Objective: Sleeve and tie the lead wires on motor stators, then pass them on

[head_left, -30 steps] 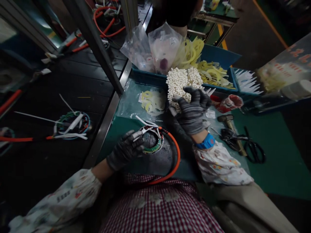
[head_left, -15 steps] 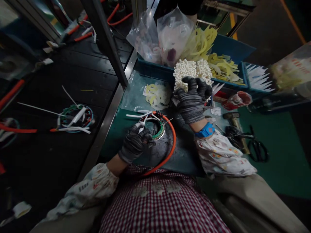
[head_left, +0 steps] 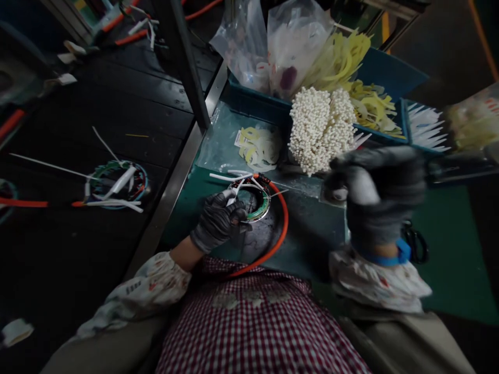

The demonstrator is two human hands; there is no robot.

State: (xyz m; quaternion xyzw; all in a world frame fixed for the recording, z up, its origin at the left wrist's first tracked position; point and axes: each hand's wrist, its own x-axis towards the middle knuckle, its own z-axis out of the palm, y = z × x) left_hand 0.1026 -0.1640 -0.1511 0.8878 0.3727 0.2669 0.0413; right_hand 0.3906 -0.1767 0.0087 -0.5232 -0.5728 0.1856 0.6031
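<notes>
My left hand [head_left: 218, 221], in a dark grey glove, is closed on the near left side of a ring-shaped motor stator [head_left: 260, 212] with green insulation and white sleeves. From the stator an orange cable [head_left: 284, 228] curves round to the right and back to my checked apron. My right hand [head_left: 384, 192], gloved too, is raised over the right of the bench and smeared by motion. Its fingers are curled toward the thumb, and a pale patch shows between them; what they hold, if anything, I cannot make out. Left of it lies a thick bundle of white cords [head_left: 322, 127], ends facing me.
Blue bins [head_left: 257, 104] at the back hold plastic bags [head_left: 294, 47] and yellow strips [head_left: 370, 106]. White pointed pieces [head_left: 424, 127] fill another bin. Pale yellow curved pieces [head_left: 259, 148] lie on clear plastic. A dark post [head_left: 183, 62] rises at the bench edge; another stator [head_left: 117, 184] sits left.
My right hand has left the white cord bundle and moved right and toward me, its fingers curling in. My left hand stays on the stator. The view has shifted slightly.
</notes>
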